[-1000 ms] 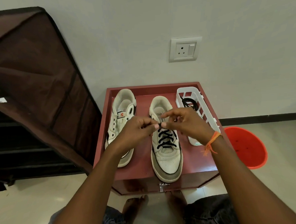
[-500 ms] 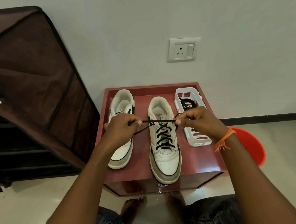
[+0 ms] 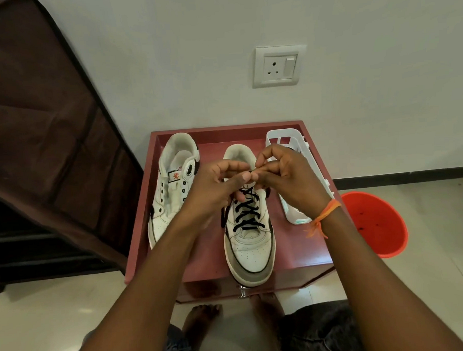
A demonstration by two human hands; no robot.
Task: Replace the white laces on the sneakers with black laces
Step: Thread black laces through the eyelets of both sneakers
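Head view: laced sneaker toe toward camera, both hands pinching black lace ends above tongue.

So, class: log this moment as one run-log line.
both hands pinch black lace above right sneaker | left sneaker unlaced | stage: tying

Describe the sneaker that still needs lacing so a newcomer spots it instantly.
On the red table below the wall socket, two white sneakers lie side by side. It is the left sneaker: bare eyelets, while the other sneaker carries a black lace.
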